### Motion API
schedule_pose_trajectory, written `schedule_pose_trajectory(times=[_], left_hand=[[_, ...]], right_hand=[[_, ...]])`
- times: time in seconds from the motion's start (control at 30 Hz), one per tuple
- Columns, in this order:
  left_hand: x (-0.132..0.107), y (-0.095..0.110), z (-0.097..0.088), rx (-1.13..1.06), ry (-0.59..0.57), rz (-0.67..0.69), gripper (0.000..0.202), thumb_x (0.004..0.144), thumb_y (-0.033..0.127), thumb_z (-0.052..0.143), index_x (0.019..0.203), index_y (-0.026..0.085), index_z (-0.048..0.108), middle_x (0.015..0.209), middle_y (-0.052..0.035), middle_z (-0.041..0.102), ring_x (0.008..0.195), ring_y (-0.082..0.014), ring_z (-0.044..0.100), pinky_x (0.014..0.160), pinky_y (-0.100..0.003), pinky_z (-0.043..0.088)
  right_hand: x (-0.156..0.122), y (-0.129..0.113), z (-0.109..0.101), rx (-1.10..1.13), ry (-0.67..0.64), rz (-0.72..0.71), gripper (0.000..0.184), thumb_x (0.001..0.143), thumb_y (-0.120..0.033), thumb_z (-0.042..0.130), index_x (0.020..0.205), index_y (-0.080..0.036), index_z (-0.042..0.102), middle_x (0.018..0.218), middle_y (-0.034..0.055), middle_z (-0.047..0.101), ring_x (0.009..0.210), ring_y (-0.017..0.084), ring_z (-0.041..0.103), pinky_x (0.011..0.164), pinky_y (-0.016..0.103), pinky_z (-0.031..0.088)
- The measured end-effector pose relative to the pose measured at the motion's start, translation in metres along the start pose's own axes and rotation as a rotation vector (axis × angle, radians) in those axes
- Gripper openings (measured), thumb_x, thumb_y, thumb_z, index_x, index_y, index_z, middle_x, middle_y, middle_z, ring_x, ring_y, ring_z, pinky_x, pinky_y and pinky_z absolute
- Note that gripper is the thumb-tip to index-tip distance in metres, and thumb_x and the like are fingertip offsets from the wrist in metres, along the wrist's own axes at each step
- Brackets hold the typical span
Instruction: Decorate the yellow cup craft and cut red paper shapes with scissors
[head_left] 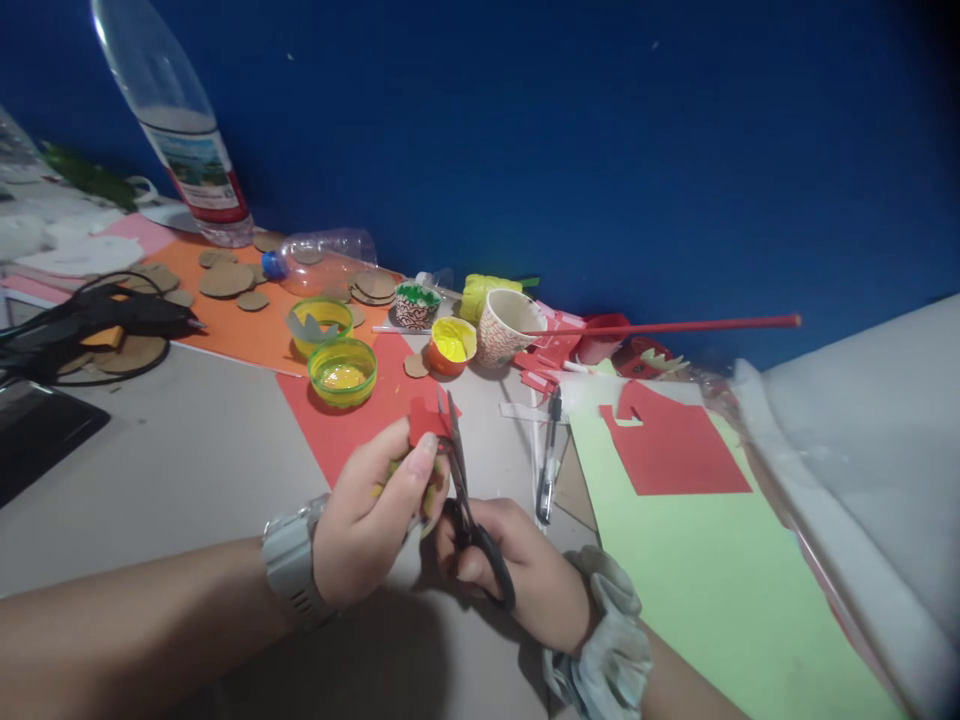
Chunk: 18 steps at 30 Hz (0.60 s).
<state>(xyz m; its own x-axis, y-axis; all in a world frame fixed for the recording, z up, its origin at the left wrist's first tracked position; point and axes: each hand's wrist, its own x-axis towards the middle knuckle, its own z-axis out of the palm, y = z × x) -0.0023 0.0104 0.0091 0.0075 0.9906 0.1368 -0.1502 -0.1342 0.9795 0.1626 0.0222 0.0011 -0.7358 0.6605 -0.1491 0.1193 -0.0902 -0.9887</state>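
My left hand (pixel 375 520) pinches a small red paper piece (pixel 426 420) between thumb and fingers, with something yellow tucked under the fingers. My right hand (pixel 517 575) grips black-handled scissors (pixel 469 500), whose blades point up and touch the red piece's right edge. Both hands hover over the grey table (pixel 172 470), near its front. A grey watch sits on my left wrist, a pale scrunchie on my right.
A red sheet (pixel 675 445) lies on a light green sheet (pixel 720 570) at right, a black pen (pixel 549 455) beside it. Behind the hands stand yellow paint tubs (pixel 343 372), paper cups (pixel 506 325), a red stick (pixel 667 326), cardboard discs, plastic bottles (pixel 180 130) and a black glue gun (pixel 97 315).
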Motion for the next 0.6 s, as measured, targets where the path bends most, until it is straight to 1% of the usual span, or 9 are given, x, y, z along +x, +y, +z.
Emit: schedule_pose_trajectory(times=[0.13,0.33,0.5,0.6], left_hand=[[-0.0015,-0.0005,0.0004,-0.01,0.013,-0.013,0.036,0.099,0.041,0.042,0.07,0.02,0.047,0.055,0.0049,0.049,0.047,-0.0083,0.042,0.046,-0.021,0.035],[-0.0021,-0.0022,0.001,-0.091,0.009,-0.062,0.032,0.1,0.039,0.042,0.074,0.021,0.041,0.054,0.0074,0.047,0.046,-0.0073,0.04,0.045,-0.02,0.033],[-0.0025,-0.0014,0.0014,-0.081,-0.008,-0.043,0.031,0.099,0.042,0.043,0.075,0.022,0.041,0.053,0.0075,0.047,0.045,-0.0074,0.041,0.044,-0.02,0.033],[-0.0033,-0.0009,0.0013,-0.088,-0.017,-0.039,0.031,0.099,0.043,0.043,0.075,0.022,0.041,0.053,0.0079,0.046,0.044,-0.0072,0.04,0.044,-0.02,0.033]], right_hand=[[-0.0004,0.0009,-0.0004,-0.002,-0.002,-0.003,0.057,0.082,-0.071,0.054,0.071,-0.015,0.053,0.058,-0.0036,0.046,0.053,0.009,0.039,0.051,0.021,0.034],[-0.0002,0.0018,-0.0004,-0.018,-0.002,0.008,0.056,0.081,-0.07,0.055,0.073,-0.015,0.054,0.059,-0.0036,0.046,0.054,0.009,0.04,0.053,0.021,0.034],[-0.0001,0.0012,0.0001,-0.003,-0.011,0.022,0.056,0.081,-0.071,0.055,0.071,-0.016,0.052,0.062,-0.0024,0.047,0.058,0.011,0.042,0.056,0.023,0.035],[-0.0003,0.0004,0.0002,0.005,-0.007,0.025,0.057,0.08,-0.072,0.056,0.071,-0.016,0.052,0.063,-0.0023,0.047,0.058,0.011,0.041,0.056,0.023,0.034]])
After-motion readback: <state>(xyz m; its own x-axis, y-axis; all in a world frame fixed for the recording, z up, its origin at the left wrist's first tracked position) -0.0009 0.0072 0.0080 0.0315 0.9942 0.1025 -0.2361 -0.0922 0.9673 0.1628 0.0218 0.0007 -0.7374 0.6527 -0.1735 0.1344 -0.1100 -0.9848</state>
